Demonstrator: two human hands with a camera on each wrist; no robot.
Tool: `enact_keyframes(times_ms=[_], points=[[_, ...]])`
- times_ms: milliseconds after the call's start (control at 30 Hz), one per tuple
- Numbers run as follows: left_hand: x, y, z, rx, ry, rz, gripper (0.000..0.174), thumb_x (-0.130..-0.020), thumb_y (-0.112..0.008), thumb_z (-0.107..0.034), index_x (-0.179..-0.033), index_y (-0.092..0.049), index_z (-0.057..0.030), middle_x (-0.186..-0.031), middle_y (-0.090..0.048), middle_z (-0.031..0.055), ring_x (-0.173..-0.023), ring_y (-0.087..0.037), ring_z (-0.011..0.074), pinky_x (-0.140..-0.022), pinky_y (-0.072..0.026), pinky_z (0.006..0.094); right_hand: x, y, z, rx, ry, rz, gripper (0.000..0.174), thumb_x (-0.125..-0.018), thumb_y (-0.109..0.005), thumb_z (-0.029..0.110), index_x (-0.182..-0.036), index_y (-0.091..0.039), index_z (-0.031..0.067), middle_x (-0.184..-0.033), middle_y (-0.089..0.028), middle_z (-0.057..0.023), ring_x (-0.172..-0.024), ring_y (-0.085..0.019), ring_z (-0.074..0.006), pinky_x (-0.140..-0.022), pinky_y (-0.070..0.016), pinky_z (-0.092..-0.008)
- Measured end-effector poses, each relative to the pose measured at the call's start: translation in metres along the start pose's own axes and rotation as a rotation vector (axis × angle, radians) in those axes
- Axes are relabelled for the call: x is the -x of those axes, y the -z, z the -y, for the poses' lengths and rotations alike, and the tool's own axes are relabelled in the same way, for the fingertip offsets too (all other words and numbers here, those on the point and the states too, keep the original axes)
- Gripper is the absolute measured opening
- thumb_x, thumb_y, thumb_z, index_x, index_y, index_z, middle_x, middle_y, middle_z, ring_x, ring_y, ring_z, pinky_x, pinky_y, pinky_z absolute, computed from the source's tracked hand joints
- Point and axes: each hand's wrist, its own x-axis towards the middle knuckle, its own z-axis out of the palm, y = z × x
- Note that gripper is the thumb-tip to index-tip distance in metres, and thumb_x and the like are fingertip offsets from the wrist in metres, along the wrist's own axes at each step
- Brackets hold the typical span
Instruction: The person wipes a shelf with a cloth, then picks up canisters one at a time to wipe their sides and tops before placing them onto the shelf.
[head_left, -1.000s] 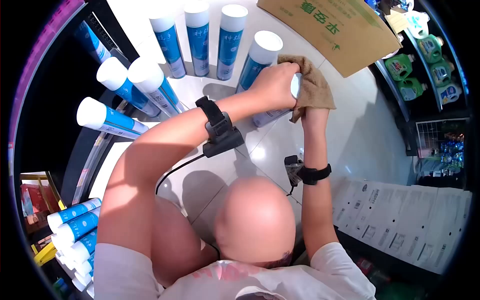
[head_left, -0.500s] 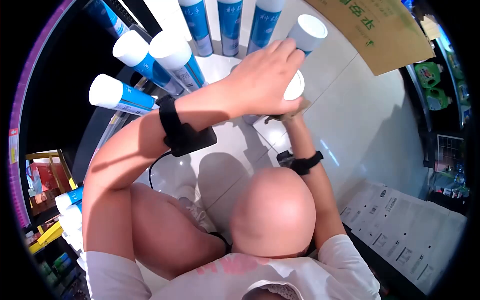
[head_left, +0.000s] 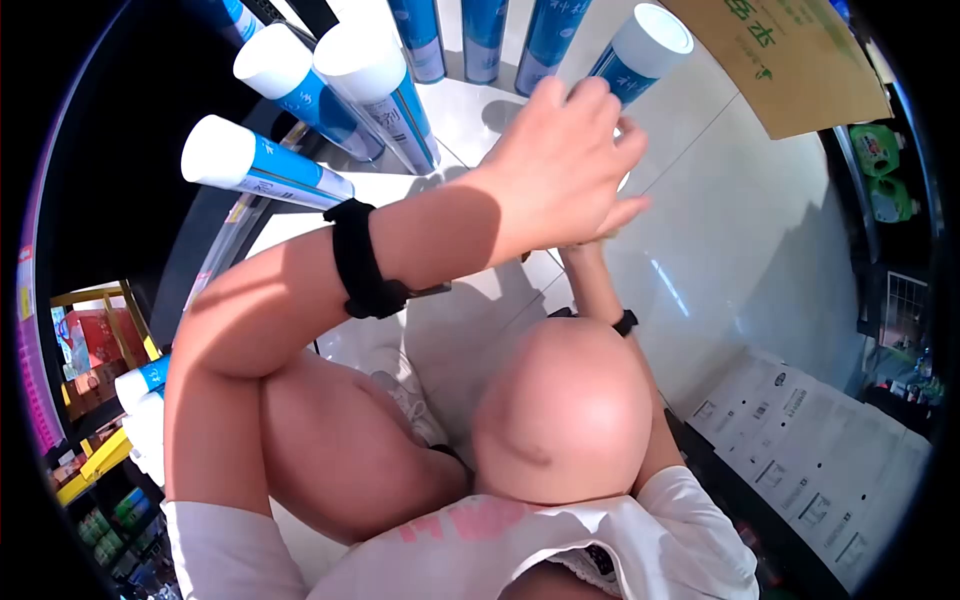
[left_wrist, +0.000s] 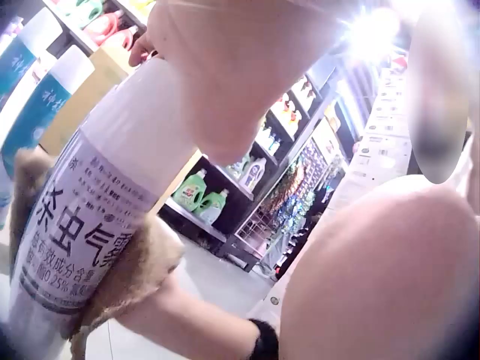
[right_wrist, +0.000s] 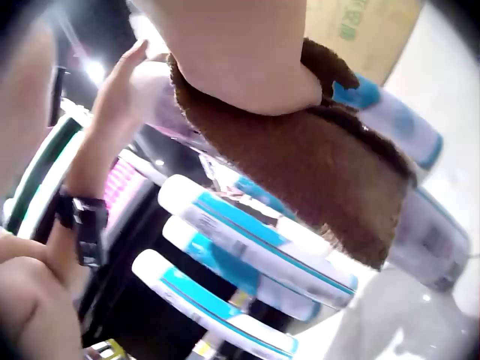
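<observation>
A spray can [left_wrist: 79, 217] with a white cap and printed Chinese label stands tilted between my hands. My left hand [head_left: 560, 165] holds it at the cap from above, fingers bent round the cap and thumb held apart. Lower down, my right hand [right_wrist: 240, 60] grips a brown cloth [right_wrist: 300, 165] wrapped about the can's body. In the head view the left hand hides most of the can, the cloth and the right hand.
Other blue-and-white spray cans [head_left: 300, 90] stand on the floor ahead and to the left, one [head_left: 640, 55] just beyond my left hand. A cardboard box [head_left: 790, 70] lies at upper right. Bent knees [head_left: 560, 420] are below my arms. Shelves with green bottles [head_left: 880, 150] line the right.
The cloth, plain to see beside the can a second ago, is now covered by my left hand in the head view. The left thumb has spread outward. The standing cans sit higher in view.
</observation>
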Motion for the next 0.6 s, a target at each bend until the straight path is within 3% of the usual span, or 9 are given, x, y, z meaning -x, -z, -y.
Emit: enact_keyframes(times_ms=[67, 167, 233, 300, 433, 500, 533, 600], points=[[-0.004, 0.002, 0.007, -0.033, -0.059, -0.049, 0.046, -0.071, -0.062, -0.042, -0.104, -0.054, -0.0113, -0.097, -0.050, 0.0093, -0.091, -0.047, 0.0256, -0.075, -0.0397, 0.0379, 0.002, 0.001, 0.001, 0.009, -0.002, 0.024, 0.027, -0.079, -0.059, 0.015, -0.099, -0.055, -0.0024, -0.089, -0.061, -0.0071, -0.075, -0.058, -0.0157, -0.063, -0.0484, -0.0287], [-0.009, -0.001, 0.026, 0.283, -0.489, -0.143, 0.045, -0.071, -0.058, -0.031, -0.112, -0.052, -0.0129, -0.112, -0.049, 0.0083, -0.108, -0.044, 0.0273, -0.082, -0.0392, 0.0395, 0.004, 0.000, 0.009, 0.019, 0.004, 0.068, 0.028, -0.078, -0.059, 0.014, -0.100, -0.054, -0.0024, -0.090, -0.060, -0.0072, -0.076, -0.058, -0.0154, -0.063, -0.0487, -0.0287], [-0.006, -0.003, 0.025, 0.402, -0.432, -0.178, 0.041, -0.068, -0.055, -0.023, -0.106, -0.054, -0.0120, -0.109, -0.052, 0.0063, -0.103, -0.048, 0.0279, -0.077, -0.0429, 0.0385, 0.004, -0.001, 0.013, 0.030, 0.011, 0.090, 0.028, -0.078, -0.059, 0.014, -0.100, -0.054, -0.0024, -0.090, -0.060, -0.0072, -0.076, -0.058, -0.0153, -0.063, -0.0488, -0.0287], [-0.004, 0.002, 0.027, 0.301, -0.378, 0.135, 0.035, -0.065, -0.057, -0.020, -0.098, -0.056, -0.0092, -0.100, -0.054, 0.0060, -0.093, -0.052, 0.0270, -0.070, -0.0456, 0.0343, 0.001, -0.003, 0.020, 0.039, 0.026, 0.109, 0.029, -0.078, -0.060, 0.013, -0.101, -0.053, -0.0024, -0.091, -0.060, -0.0072, -0.077, -0.058, -0.0151, -0.063, -0.0490, -0.0287], [0.004, -0.001, 0.011, 0.072, -0.166, 0.054, 0.032, -0.063, -0.059, -0.018, -0.093, -0.057, -0.0065, -0.090, -0.056, 0.0080, -0.082, -0.054, 0.0274, -0.063, -0.0464, 0.0345, 0.001, -0.007, 0.031, 0.040, 0.048, 0.149, 0.030, -0.077, -0.060, 0.012, -0.103, -0.052, -0.0024, -0.092, -0.060, -0.0073, -0.078, -0.058, -0.0148, -0.063, -0.0493, -0.0288], [0.002, -0.003, 0.001, -0.121, 0.064, 0.056, 0.032, -0.068, -0.060, -0.021, -0.095, -0.056, -0.0047, -0.085, -0.056, 0.0115, -0.074, -0.054, 0.0276, -0.057, -0.0459, 0.0360, -0.003, -0.009, 0.031, 0.034, 0.037, 0.184, 0.031, -0.077, -0.061, 0.012, -0.103, -0.052, -0.0024, -0.093, -0.060, -0.0073, -0.078, -0.057, -0.0147, -0.063, -0.0494, -0.0288], [0.000, -0.009, -0.003, -0.191, 0.094, 0.063, 0.039, -0.075, -0.059, -0.034, -0.100, -0.055, -0.0034, -0.084, -0.056, 0.0141, -0.070, -0.056, 0.0295, -0.054, -0.0463, 0.0384, -0.010, -0.011, 0.029, 0.045, 0.016, 0.215, 0.031, -0.077, -0.061, 0.011, -0.104, -0.052, -0.0024, -0.093, -0.060, -0.0074, -0.078, -0.057, -0.0146, -0.063, -0.0495, -0.0288], [-0.002, 0.004, -0.010, -0.138, 0.167, 0.113, 0.045, -0.076, -0.057, -0.041, -0.103, -0.055, -0.0039, -0.085, -0.056, 0.0147, -0.069, -0.057, 0.0296, -0.055, -0.0469, 0.0381, -0.005, -0.007, 0.033, 0.052, -0.001, 0.251, 0.032, -0.076, -0.061, 0.011, -0.104, -0.051, -0.0024, -0.093, -0.059, -0.0074, -0.079, -0.057, -0.0144, -0.063, -0.0497, -0.0288]])
